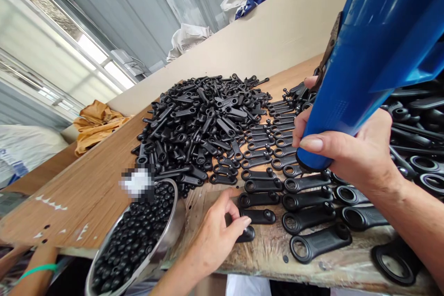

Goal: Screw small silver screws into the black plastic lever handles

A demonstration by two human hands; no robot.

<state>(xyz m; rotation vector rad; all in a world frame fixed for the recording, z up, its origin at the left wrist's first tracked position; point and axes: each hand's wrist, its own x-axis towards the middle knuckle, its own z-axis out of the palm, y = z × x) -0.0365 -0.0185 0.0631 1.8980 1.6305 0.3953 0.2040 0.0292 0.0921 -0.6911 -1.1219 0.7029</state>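
My right hand [357, 152] is wrapped around a thick blue cylindrical tool [357, 64], tilted, its dark-rimmed lower end over the rows of parts. The top of the tool runs out of view. My left hand [220, 229] is closed at the ring end of a black lever arm [262, 216], thumb and fingers curled over it and hiding that end. Another black arm [247, 235] lies partly under the thumb. Columns of similar black arms [308, 199], each with a ring at one end, lie side by side on the wooden table.
A metal bowl [176, 222] full of small black balls [135, 226] stands left of my left hand. Behind is a heap of loose black arms [194, 125]. More black parts [423, 115] lie at right. Another person's wrist with a green band [40, 268] shows at lower left.
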